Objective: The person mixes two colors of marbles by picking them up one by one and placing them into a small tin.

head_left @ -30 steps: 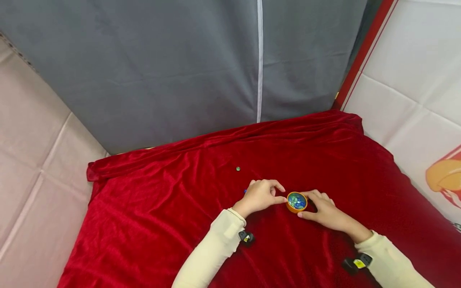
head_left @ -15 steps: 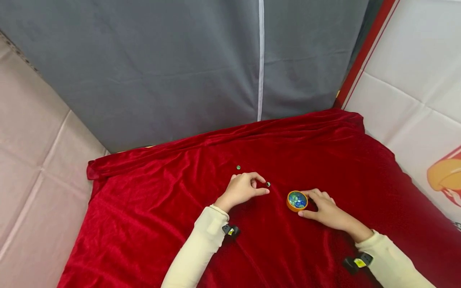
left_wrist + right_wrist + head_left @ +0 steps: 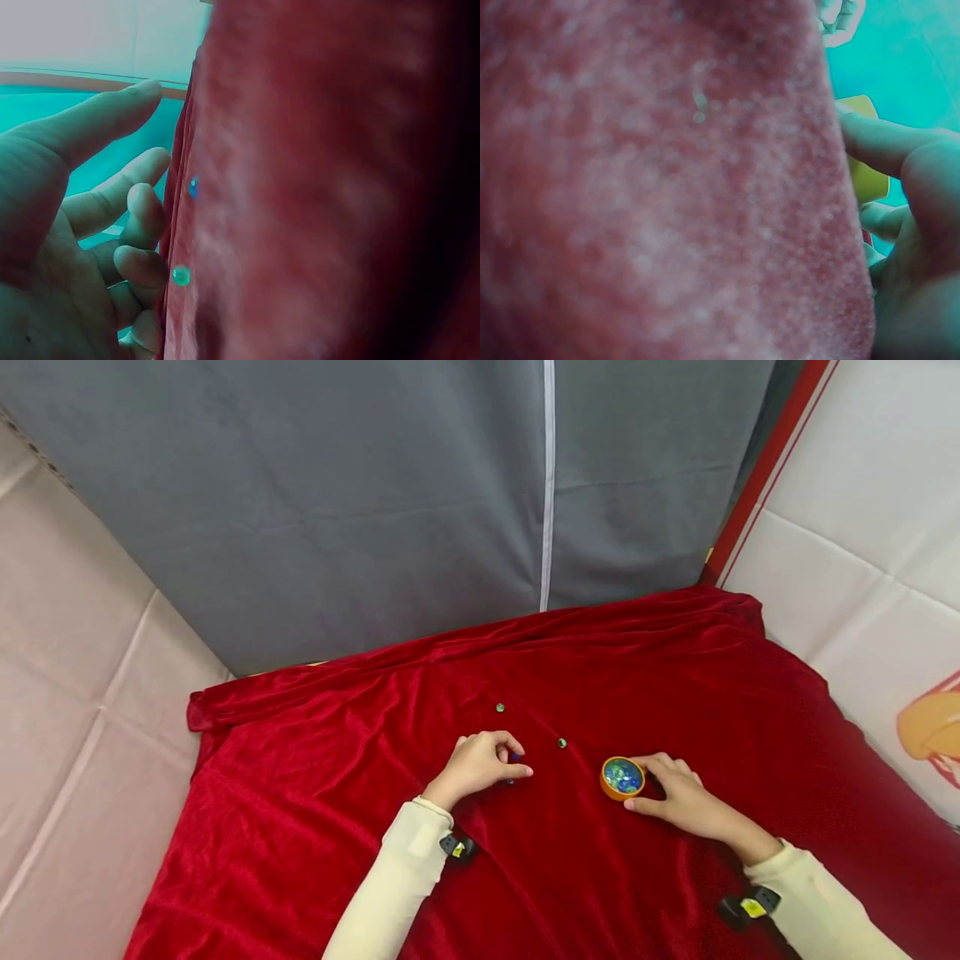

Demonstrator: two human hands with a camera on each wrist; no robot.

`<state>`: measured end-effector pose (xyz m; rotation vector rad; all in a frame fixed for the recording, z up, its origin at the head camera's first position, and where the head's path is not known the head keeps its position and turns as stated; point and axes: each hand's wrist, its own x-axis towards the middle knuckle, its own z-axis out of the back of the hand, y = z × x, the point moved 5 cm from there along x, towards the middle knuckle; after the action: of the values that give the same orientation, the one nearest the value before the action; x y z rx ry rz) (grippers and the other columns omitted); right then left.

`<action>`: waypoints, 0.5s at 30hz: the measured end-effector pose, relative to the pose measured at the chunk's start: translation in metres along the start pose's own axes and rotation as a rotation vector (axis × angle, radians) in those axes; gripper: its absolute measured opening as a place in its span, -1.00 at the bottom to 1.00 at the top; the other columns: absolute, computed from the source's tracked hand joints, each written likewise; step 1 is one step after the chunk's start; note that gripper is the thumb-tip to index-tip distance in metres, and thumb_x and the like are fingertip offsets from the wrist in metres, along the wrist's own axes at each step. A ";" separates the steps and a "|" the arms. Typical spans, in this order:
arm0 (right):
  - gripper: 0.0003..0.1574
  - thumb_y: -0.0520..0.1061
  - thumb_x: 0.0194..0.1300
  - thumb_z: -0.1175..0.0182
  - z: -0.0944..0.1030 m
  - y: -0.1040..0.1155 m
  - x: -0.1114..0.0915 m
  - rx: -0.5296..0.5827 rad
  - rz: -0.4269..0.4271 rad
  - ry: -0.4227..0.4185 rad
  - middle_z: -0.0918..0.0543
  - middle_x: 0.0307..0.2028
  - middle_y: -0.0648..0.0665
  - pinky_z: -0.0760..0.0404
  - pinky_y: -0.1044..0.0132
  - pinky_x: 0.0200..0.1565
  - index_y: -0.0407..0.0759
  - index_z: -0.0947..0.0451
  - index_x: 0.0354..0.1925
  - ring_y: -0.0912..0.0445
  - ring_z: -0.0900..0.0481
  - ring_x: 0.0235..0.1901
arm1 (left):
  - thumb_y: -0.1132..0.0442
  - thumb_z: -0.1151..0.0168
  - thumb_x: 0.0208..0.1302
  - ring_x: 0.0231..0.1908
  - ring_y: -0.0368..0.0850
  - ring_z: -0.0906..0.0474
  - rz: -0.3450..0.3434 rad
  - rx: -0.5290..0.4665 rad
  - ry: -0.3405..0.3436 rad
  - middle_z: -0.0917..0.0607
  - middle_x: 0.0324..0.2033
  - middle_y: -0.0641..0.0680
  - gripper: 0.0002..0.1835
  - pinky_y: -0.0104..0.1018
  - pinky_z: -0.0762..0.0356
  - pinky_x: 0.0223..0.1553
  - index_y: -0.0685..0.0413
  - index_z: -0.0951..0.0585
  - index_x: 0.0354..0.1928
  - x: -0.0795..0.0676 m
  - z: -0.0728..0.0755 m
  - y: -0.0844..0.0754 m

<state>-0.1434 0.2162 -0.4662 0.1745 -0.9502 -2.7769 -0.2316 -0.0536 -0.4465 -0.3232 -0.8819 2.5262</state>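
My left hand (image 3: 477, 764) is low over the red cloth, left of the cup, with thumb and index finger apart. Between those fingertips, in the head view, a blue marble (image 3: 516, 756) shows; another dark marble (image 3: 511, 782) is just below the thumb. In the left wrist view a blue marble (image 3: 193, 187) and a green marble (image 3: 181, 276) lie on the cloth past the fingers. My right hand (image 3: 678, 797) holds a small round orange cup (image 3: 621, 793) by its right side, thumb in front. Blue and green marbles fill it.
Two green marbles lie apart on the cloth: a farther marble (image 3: 500, 707) and a nearer marble (image 3: 562, 743). Red velvet cloth (image 3: 315, 827) with wrinkles covers the table. A grey curtain (image 3: 360, 527) stands behind, with pale panels at both sides.
My left hand has drawn back leftward from beside the cup to the marbles at left. A green marble it had covered now shows. The right hand stays at the cup.
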 end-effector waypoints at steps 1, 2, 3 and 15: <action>-0.24 0.18 0.04 -0.31 0.000 0.000 0.000 0.000 -0.001 0.001 -0.45 -0.05 -0.14 -0.15 0.17 -0.19 -0.13 -0.38 0.13 0.05 -0.26 -0.15 | -0.09 -0.39 -0.08 -0.56 -0.31 -0.38 0.003 0.001 0.003 -0.49 -0.64 -0.20 -0.72 -0.28 -0.17 -0.17 -0.16 -0.63 -0.35 -0.001 0.000 0.002; -0.24 0.18 0.04 -0.30 0.000 0.000 0.000 0.000 -0.001 0.003 -0.45 -0.05 -0.14 -0.16 0.16 -0.19 -0.14 -0.38 0.14 0.05 -0.26 -0.14 | -0.09 -0.40 -0.09 -0.56 -0.31 -0.38 0.007 0.002 0.005 -0.49 -0.64 -0.20 -0.73 -0.28 -0.16 -0.17 -0.17 -0.63 -0.36 -0.003 -0.001 0.004; -0.24 0.18 0.04 -0.30 0.000 0.001 0.000 0.000 -0.001 0.004 -0.45 -0.04 -0.15 -0.16 0.16 -0.19 -0.14 -0.38 0.14 0.05 -0.26 -0.14 | -0.09 -0.41 -0.10 -0.56 -0.31 -0.38 0.011 0.003 0.007 -0.49 -0.63 -0.20 -0.73 -0.29 -0.16 -0.17 -0.18 -0.63 -0.37 -0.004 -0.001 0.006; -0.23 0.18 0.04 -0.31 -0.001 -0.001 0.001 -0.001 -0.004 -0.001 -0.45 -0.05 -0.15 -0.14 0.18 -0.19 -0.14 -0.38 0.14 0.05 -0.25 -0.14 | -0.07 -0.44 -0.15 -0.52 -0.32 -0.38 0.045 0.000 0.051 -0.49 -0.60 -0.21 -0.77 -0.27 -0.14 -0.16 -0.25 -0.63 -0.43 -0.013 -0.005 0.018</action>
<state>-0.1440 0.2164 -0.4678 0.1752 -0.9502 -2.7815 -0.2241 -0.0698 -0.4605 -0.4092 -0.8639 2.5473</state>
